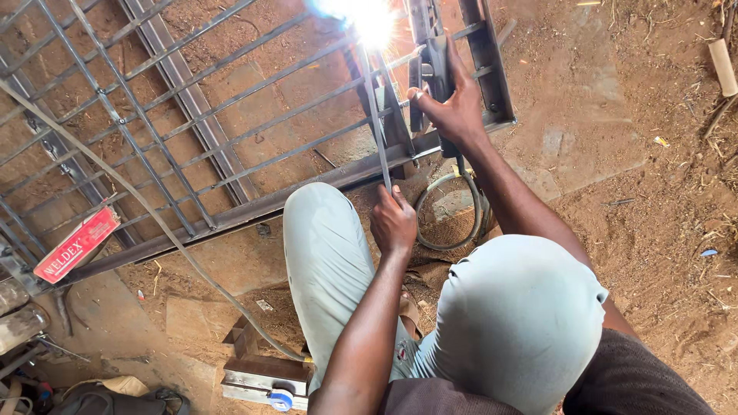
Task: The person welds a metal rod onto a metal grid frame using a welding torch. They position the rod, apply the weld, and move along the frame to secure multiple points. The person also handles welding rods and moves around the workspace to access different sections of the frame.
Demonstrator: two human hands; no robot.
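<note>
I am gripping a thin steel bar (pixel 377 115) in my left hand (pixel 393 223), while my right hand (pixel 453 107) is clenching the welding holder (pixel 437 65), sparking above the metal gate frame (pixel 231 154).

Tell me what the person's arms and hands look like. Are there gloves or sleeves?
No gloves: both the left hand and the right hand are bare. The forearms are bare too, with no long sleeves, watch or bracelets in view. A dark brown short sleeve shows near the right shoulder. The person also wears pale grey-green trousers.
</note>
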